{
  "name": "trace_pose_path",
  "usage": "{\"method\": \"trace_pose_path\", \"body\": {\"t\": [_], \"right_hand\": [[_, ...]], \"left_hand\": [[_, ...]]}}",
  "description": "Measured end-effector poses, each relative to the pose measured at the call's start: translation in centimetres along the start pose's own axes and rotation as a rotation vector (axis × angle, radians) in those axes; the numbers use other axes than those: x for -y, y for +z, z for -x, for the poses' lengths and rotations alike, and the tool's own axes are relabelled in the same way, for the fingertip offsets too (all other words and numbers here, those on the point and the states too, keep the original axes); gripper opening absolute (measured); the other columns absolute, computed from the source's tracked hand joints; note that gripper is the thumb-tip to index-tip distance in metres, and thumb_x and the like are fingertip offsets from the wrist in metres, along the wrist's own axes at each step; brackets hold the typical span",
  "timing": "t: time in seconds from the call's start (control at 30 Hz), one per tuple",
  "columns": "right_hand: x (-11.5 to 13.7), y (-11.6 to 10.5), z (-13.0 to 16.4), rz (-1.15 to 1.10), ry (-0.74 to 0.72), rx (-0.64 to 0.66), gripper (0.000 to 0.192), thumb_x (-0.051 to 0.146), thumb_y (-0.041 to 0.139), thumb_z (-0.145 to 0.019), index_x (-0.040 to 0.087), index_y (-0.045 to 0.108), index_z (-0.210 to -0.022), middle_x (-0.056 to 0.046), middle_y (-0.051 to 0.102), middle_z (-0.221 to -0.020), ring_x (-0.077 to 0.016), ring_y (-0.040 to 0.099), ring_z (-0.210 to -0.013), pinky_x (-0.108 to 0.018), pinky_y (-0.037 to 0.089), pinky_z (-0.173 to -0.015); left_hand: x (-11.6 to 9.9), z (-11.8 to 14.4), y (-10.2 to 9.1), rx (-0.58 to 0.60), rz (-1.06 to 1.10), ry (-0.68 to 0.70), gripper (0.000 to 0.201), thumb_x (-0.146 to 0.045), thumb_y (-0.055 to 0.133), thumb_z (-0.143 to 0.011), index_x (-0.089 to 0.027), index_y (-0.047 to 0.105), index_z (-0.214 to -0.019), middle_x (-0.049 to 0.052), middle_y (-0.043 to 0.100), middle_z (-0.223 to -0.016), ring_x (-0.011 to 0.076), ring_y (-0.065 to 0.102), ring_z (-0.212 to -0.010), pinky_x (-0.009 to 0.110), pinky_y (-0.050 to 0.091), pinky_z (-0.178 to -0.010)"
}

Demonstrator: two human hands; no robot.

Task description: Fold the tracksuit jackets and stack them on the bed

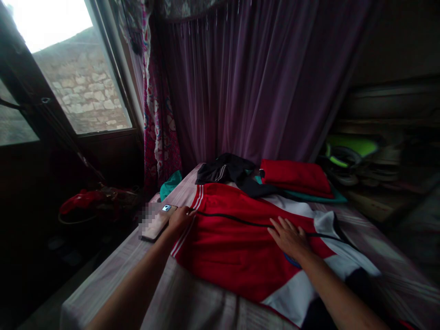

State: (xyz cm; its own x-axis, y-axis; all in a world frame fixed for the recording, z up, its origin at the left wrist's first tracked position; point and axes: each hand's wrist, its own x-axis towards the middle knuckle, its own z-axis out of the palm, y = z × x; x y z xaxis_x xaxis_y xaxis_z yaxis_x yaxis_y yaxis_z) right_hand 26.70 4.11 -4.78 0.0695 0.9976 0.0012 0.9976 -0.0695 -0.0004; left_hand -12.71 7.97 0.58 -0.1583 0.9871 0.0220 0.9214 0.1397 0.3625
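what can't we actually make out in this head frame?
- Left hand: fingers curl over the red jacket hem; grip not readable.
- Phone: its near part is pixelated.
- Right hand lies flat and covers part of a blue mark on the jacket.
- Jacket's lower right: cut off by the frame edge and the forearm.
- Shelf items at right: too dark and blurred to identify.

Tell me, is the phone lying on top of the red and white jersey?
No, the phone lies on the striped bedsheet beside the red and white jersey, next to the left hand at the jersey's edge.
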Motion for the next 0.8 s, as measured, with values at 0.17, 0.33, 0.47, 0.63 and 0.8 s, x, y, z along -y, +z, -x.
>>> {"method": "trace_pose_path", "body": {"t": [0.17, 0.33, 0.47, 0.63, 0.8], "right_hand": [[0.1, -1.1, -0.4, -0.009, -0.015, 0.042, 0.057, 0.047, 0.029, -0.099, 0.028, 0.041, -0.151, -0.011, 0.036, -0.160, -0.0304, 0.032, -0.146, -0.060, 0.025, -0.114], [0.0, -1.7, -2.3, -0.031, -0.018, 0.083, 0.058, 0.049, 0.026, -0.099, 0.027, 0.041, -0.152, -0.011, 0.036, -0.160, -0.0293, 0.031, -0.147, -0.059, 0.023, -0.115], [0.0, -1.6, -3.6, -0.028, 0.011, 0.080, 0.059, 0.050, 0.025, -0.099, 0.028, 0.039, -0.152, -0.010, 0.031, -0.162, -0.0283, 0.028, -0.148, -0.060, 0.026, -0.113], [0.0, -0.7, -3.9, -0.007, 0.014, 0.049, 0.060, 0.050, 0.023, -0.099, 0.029, 0.038, -0.153, -0.010, 0.030, -0.163, -0.0294, 0.027, -0.148, -0.061, 0.027, -0.112], [-0.3, -0.3, -4.2, -0.008, 0.029, 0.065, 0.062, 0.053, 0.022, -0.098, 0.029, 0.037, -0.153, -0.009, 0.031, -0.162, -0.0309, 0.029, -0.147, -0.060, 0.027, -0.112]], "left_hand": [[-1.4, -2.1, 0.3, -0.026, -0.016, -0.033, 0.035, -0.050, 0.056, -0.089, -0.021, 0.069, -0.103, 0.007, 0.076, -0.104, 0.0232, 0.069, -0.095, 0.028, 0.046, -0.075], [-2.3, -2.7, 0.7, -0.095, -0.051, -0.076, 0.033, -0.045, 0.043, -0.096, -0.022, 0.065, -0.107, 0.010, 0.074, -0.110, 0.0262, 0.067, -0.102, 0.032, 0.047, -0.078], [-2.7, -2.3, 1.3, -0.104, -0.083, -0.101, 0.034, -0.042, 0.046, -0.096, -0.020, 0.063, -0.117, 0.013, 0.071, -0.117, 0.0279, 0.066, -0.107, 0.035, 0.049, -0.084], [-4.2, 0.4, 2.9, -0.223, -0.143, 0.174, 0.041, -0.033, 0.047, -0.097, -0.023, 0.056, -0.135, 0.011, 0.055, -0.145, 0.0268, 0.051, -0.132, 0.040, 0.037, -0.111], [-5.8, 3.4, 4.8, 0.008, -0.129, 0.451, 0.048, -0.045, 0.042, -0.099, -0.019, 0.056, -0.138, 0.011, 0.055, -0.147, 0.0283, 0.046, -0.139, 0.047, 0.028, -0.119]]}}
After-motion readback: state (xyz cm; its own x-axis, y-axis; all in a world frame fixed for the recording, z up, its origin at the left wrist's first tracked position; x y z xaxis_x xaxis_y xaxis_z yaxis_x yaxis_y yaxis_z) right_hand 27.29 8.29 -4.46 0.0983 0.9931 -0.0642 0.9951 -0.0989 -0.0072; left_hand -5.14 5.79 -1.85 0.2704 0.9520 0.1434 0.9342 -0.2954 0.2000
